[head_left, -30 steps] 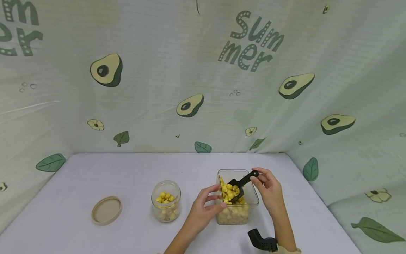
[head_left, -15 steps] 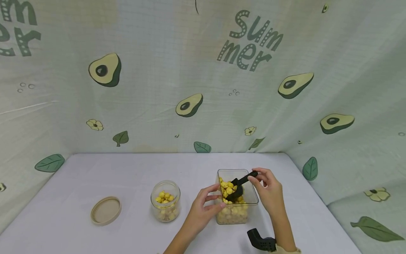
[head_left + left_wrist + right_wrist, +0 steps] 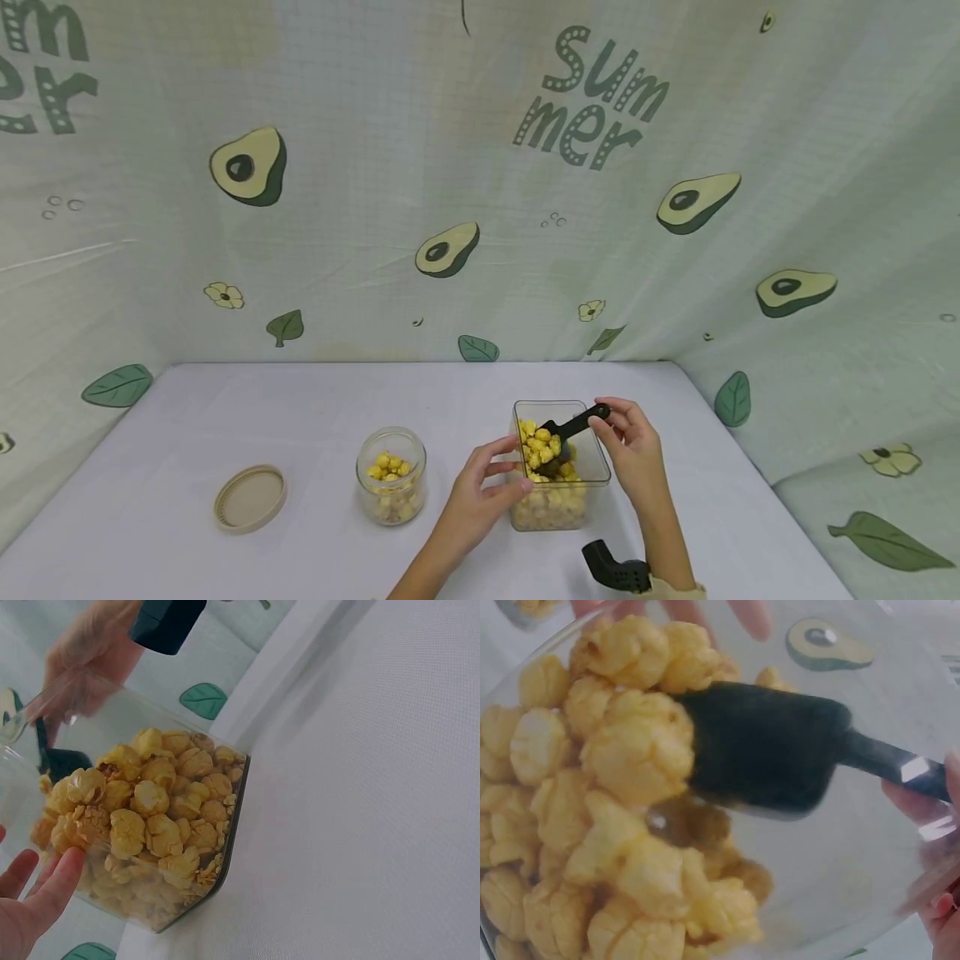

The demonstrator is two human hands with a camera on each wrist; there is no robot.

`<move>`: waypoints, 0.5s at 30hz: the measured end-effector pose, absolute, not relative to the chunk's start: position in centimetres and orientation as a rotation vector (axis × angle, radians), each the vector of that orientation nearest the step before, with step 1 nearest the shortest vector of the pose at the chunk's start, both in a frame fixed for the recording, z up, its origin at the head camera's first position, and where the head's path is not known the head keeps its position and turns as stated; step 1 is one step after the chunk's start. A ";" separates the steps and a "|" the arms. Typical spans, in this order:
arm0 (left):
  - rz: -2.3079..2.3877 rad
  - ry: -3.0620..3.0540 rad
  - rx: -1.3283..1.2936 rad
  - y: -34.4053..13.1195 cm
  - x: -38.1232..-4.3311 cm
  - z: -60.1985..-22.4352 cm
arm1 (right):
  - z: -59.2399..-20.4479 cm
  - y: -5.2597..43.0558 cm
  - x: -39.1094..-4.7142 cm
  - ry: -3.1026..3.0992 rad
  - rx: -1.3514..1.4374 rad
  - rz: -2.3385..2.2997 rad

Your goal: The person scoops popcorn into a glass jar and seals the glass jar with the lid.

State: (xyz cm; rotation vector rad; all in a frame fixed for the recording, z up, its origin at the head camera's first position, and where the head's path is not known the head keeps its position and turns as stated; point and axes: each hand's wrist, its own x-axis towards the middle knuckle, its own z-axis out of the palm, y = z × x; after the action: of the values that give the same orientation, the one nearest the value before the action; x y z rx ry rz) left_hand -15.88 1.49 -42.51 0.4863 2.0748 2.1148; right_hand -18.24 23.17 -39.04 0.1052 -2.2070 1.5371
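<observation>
A clear square container (image 3: 550, 508), partly full of yellow popcorn (image 3: 154, 810), stands on the table in the head view. My left hand (image 3: 483, 487) holds its left side, with the fingers on the wall and the thumb at the front near the rim. My right hand (image 3: 632, 440) pinches the handle end of a black scoop (image 3: 581, 422) over the container's right rim. The scoop's bowl (image 3: 765, 746) is down among the popcorn, and pieces partly cover it. To the left stands a round clear jar (image 3: 392, 500), partly filled with popcorn.
A beige round lid (image 3: 251, 498) lies on the white table (image 3: 315, 417), left of the jar. A black wrist device (image 3: 617, 571) sits at the right forearm. Behind the table hangs a cloth printed with avocados (image 3: 447, 250) and leaves.
The scoop has shifted slightly within the popcorn, and more pieces now lie over its bowl. My right hand has moved only a little; my left hand stays at the container.
</observation>
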 end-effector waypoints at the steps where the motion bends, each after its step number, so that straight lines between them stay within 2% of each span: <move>1: 2.117 2.074 0.489 1.5 -15.9 -42.5 | -39.1 23.2 -18.2 -2.216 0.114 1.539; 15: 2.111 2.082 0.488 1.5 -15.9 -42.5 | -38.9 23.6 -18.1 -2.040 0.031 1.815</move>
State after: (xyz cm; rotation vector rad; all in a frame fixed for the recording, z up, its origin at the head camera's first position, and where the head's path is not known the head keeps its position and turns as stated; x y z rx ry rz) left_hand -15.88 1.50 -42.49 0.4880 2.0824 2.1114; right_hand -18.08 23.63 -38.91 0.0315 -2.0399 1.8146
